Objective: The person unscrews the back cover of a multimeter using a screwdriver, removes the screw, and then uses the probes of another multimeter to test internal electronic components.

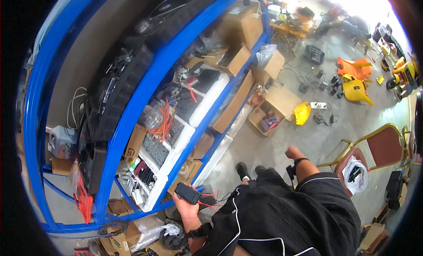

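In my left hand [187, 209], palm up with fingers wrapped round it, lies a black handheld device [187, 193] with a dark face. Thin red and black wires [213, 200] trail from its right side toward my body. The hand is beside the lower end of the shelf rack. My right hand [291, 153] is held out ahead of my body, curled into a loose fist, with nothing showing in it. A black strap circles each wrist.
A blue rack [135, 124] on the left holds white foam trays [179, 146] of small parts. On the floor ahead are an open cardboard box [264, 119], a yellow plastic piece [302, 113] and a power strip [318, 105]. A chair [384, 143] and a white plastic bag [355, 176] are on the right.
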`<action>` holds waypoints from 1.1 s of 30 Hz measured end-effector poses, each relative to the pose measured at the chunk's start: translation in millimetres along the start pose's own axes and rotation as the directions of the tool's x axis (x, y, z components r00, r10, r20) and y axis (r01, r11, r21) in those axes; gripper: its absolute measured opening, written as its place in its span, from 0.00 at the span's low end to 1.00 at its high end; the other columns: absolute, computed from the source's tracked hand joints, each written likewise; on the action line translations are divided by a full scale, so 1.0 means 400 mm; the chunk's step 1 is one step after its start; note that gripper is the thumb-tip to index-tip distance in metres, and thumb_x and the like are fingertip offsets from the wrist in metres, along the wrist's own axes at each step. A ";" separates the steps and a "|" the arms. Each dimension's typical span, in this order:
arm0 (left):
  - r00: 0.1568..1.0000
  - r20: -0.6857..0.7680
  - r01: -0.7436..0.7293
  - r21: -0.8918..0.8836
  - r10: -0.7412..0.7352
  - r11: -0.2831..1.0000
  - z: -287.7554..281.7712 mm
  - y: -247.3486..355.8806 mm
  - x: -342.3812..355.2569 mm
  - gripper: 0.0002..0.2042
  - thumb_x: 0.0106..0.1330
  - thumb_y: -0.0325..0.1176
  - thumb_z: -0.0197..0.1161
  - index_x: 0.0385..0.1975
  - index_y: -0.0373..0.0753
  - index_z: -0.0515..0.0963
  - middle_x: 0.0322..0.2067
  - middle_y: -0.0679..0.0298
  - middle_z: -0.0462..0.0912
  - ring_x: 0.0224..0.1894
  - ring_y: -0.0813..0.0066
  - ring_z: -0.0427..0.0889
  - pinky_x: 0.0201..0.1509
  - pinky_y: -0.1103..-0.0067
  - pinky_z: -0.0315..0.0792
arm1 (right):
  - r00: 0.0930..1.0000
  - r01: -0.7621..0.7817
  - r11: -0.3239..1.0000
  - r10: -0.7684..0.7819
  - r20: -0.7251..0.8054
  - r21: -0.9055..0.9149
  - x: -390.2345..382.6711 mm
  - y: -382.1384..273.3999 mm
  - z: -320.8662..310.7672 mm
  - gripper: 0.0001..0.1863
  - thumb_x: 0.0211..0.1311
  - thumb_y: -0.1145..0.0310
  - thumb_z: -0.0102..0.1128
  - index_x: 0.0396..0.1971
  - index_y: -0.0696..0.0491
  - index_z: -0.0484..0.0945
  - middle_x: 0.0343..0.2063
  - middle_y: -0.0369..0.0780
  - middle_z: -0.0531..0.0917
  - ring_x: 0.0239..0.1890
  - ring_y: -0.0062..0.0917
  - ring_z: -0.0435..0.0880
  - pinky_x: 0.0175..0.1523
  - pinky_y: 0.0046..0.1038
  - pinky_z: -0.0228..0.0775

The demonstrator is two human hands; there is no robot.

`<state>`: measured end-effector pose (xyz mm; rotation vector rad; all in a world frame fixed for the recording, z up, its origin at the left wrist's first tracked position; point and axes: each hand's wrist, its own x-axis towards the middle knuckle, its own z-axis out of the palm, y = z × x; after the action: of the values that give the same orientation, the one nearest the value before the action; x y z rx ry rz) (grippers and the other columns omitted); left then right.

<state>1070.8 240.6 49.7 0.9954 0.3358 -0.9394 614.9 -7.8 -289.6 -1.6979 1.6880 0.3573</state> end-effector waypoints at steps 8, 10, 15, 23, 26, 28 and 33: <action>0.971 0.143 0.183 0.071 -0.192 0.980 0.115 -0.040 0.108 0.23 0.67 0.55 0.52 0.45 0.40 0.77 0.38 0.57 0.81 0.41 0.61 0.80 0.49 0.65 0.77 | 0.955 -0.283 0.950 0.292 -0.060 0.131 -0.270 0.280 0.121 0.19 0.53 0.58 0.54 0.31 0.58 0.85 0.36 0.54 0.84 0.43 0.48 0.83 0.51 0.41 0.75; 0.904 0.324 0.199 0.257 -0.279 0.945 0.139 -0.030 0.155 0.27 0.69 0.61 0.45 0.47 0.42 0.77 0.36 0.56 0.82 0.39 0.58 0.81 0.47 0.64 0.77 | 0.960 -0.266 0.958 0.273 -0.060 0.106 -0.312 0.284 0.149 0.19 0.54 0.58 0.54 0.32 0.57 0.85 0.38 0.52 0.84 0.44 0.47 0.83 0.51 0.40 0.75; 0.828 0.328 0.244 0.520 -0.455 0.818 0.246 0.071 0.185 0.25 0.71 0.57 0.43 0.45 0.40 0.76 0.34 0.56 0.83 0.37 0.58 0.83 0.46 0.63 0.78 | 0.953 -0.208 0.912 0.270 -0.135 0.354 -0.462 0.152 0.252 0.18 0.54 0.60 0.54 0.34 0.57 0.84 0.30 0.48 0.86 0.35 0.40 0.86 0.45 0.38 0.76; 0.693 0.461 0.278 0.538 -0.554 0.796 0.319 -0.003 0.302 0.27 0.72 0.58 0.42 0.43 0.40 0.76 0.33 0.55 0.83 0.37 0.59 0.83 0.46 0.64 0.78 | 0.994 -0.019 0.998 0.026 0.106 -0.065 -0.626 0.070 0.356 0.21 0.59 0.53 0.54 0.43 0.52 0.84 0.45 0.47 0.84 0.50 0.41 0.81 0.53 0.39 0.72; 0.717 0.458 0.276 0.504 -0.525 0.818 0.281 0.004 0.311 0.27 0.71 0.59 0.43 0.44 0.41 0.76 0.35 0.56 0.83 0.38 0.58 0.83 0.47 0.63 0.78 | 0.978 -0.184 0.983 0.182 0.101 0.006 -0.563 0.112 0.304 0.21 0.58 0.54 0.54 0.44 0.52 0.84 0.47 0.48 0.83 0.51 0.45 0.80 0.57 0.38 0.71; 0.756 0.430 0.310 0.428 -0.493 0.849 0.269 -0.002 0.309 0.26 0.70 0.59 0.42 0.44 0.42 0.76 0.36 0.57 0.82 0.38 0.58 0.82 0.46 0.63 0.78 | 0.973 -0.225 0.969 0.228 -0.021 0.101 -0.532 0.126 0.250 0.21 0.58 0.56 0.52 0.45 0.52 0.83 0.46 0.48 0.84 0.50 0.45 0.81 0.57 0.40 0.72; 0.792 0.357 0.364 0.376 -0.496 0.852 0.237 -0.060 0.297 0.26 0.69 0.60 0.43 0.43 0.44 0.76 0.36 0.57 0.82 0.38 0.59 0.82 0.45 0.64 0.78 | 0.994 -0.093 0.995 0.094 -0.062 0.031 -0.415 0.073 0.085 0.19 0.59 0.59 0.50 0.39 0.55 0.84 0.40 0.50 0.84 0.45 0.46 0.83 0.52 0.42 0.74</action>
<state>1105.3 95.3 11.8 0.9473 0.0329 -1.6466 578.1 142.8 -215.7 -1.6294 1.8152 0.3249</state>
